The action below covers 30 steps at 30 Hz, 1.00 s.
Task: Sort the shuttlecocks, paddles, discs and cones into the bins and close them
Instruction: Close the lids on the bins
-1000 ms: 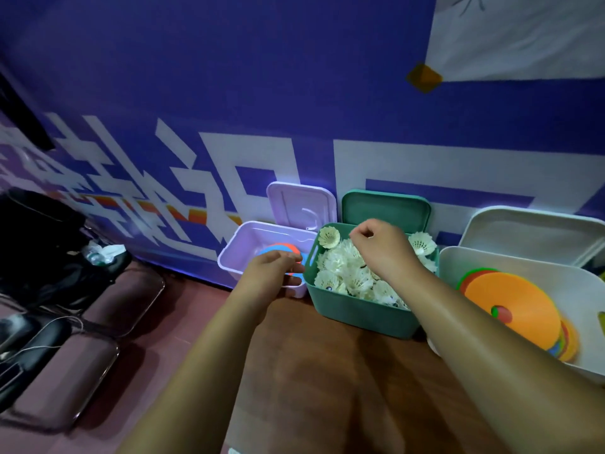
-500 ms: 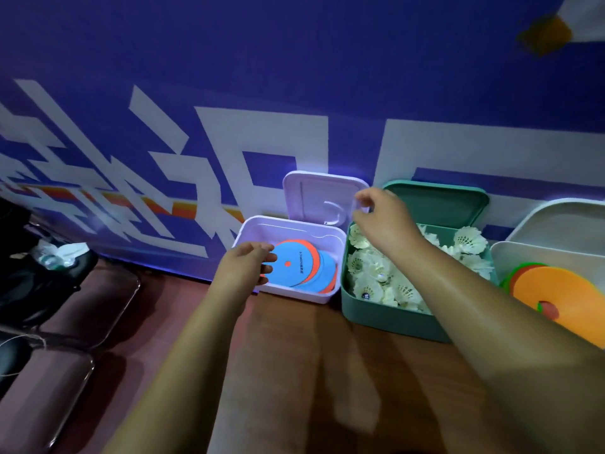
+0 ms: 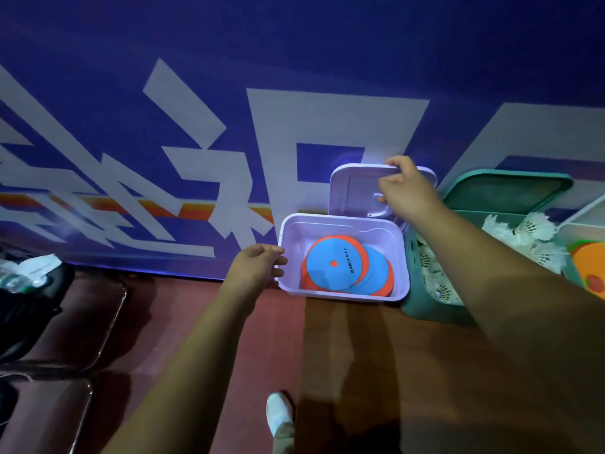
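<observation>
A lilac bin [image 3: 294, 286] stands on the wooden table with blue-and-orange discs [image 3: 337, 263] lying inside. Its hinged lilac lid [image 3: 353, 188] stands upright against the wall. My right hand [image 3: 406, 188] grips the lid's top edge, fingers curled over it. My left hand [image 3: 258, 267] holds the bin's left rim. To the right stands a green bin [image 3: 422, 309] full of white shuttlecocks [image 3: 530, 231], its green lid [image 3: 510, 191] raised. At the far right a white bin [image 3: 576, 221] holds orange and green cones [image 3: 589, 260].
A blue wall with white lettering runs right behind the bins. Chairs with maroon seats [image 3: 88, 319] stand to the left, one with a black bag [image 3: 29, 290]. A white shoe [image 3: 278, 411] shows below the table edge.
My right hand left the shuttlecock bin and moved left and up onto the lilac lid's top edge. My left hand stayed at the lilac bin's left rim. The view shifted left.
</observation>
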### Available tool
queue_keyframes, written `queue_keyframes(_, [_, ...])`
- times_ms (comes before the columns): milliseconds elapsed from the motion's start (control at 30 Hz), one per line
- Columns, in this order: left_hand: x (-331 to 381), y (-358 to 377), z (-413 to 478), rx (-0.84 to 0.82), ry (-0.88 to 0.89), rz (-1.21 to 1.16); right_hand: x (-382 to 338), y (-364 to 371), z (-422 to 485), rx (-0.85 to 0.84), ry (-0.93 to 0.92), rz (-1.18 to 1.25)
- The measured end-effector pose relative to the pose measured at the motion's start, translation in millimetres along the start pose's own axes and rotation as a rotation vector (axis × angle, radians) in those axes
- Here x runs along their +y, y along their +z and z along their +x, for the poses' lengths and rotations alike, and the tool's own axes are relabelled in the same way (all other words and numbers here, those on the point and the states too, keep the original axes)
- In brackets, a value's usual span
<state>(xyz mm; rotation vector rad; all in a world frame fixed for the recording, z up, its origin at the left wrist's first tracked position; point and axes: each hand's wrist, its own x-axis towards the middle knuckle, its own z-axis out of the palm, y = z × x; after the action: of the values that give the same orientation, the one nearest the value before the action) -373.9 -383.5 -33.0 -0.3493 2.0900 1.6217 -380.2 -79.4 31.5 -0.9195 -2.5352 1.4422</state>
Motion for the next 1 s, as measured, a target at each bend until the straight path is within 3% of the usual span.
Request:
queue_keyframes(167, [4,-10,14,-0.018,-0.006,-0.025,-32,17,-15,-0.003,-0.029,0.031])
queue_keyframes(367, [17,-9,21,-0.016,-0.042,-0.145,-58,12,-42,0.102,-0.132,0.352])
queue_keyframes(500, [36,0,25,-0.033,-0.091,-0.387,-76,-5,-61,0.070,-0.185,0.594])
queue_keyframes(633, [53,3,27,-0.010,-0.185,-0.721,-67,-17,-62,-0.089,-0.120,0.757])
queue_keyframes(700, [54,1,26,0.101,-0.178,-0.755,-51,-17,-60,-0.192,-0.042,0.738])
queue_keyframes(800, [41,1,26,0.218,-0.155,-0.608,-20,-15,-55,-0.283,0.079,0.649])
queue_keyframes(1000, [-8,16,23,0.216,-0.256,-0.457,44,-4,-33,-0.153,0.253,0.244])
